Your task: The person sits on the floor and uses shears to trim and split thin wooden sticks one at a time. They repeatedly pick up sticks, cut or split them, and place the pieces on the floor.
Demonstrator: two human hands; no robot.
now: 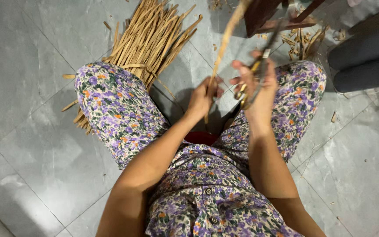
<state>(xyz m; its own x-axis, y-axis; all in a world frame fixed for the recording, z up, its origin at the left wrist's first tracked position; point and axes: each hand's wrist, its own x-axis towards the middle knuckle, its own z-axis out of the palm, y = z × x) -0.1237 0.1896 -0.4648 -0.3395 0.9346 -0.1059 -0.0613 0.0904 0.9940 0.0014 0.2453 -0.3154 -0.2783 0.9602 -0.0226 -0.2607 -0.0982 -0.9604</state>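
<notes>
My left hand point(202, 96) grips a long pale stick point(225, 41) near its lower end, and the stick rises up and to the right. My right hand point(255, 85) is shut on a pair of scissors with yellowish handles point(259, 66), blades pointing up beside the stick. Both hands hover between my knees, which are covered in purple floral cloth point(119, 109).
A bundle of similar pale sticks point(150, 39) lies on the grey tiled floor behind my left knee. Cut scraps point(305, 41) lie by a dark wooden stool leg point(259, 15) at the top. Another person's dark-clad legs point(367, 61) are at the right edge.
</notes>
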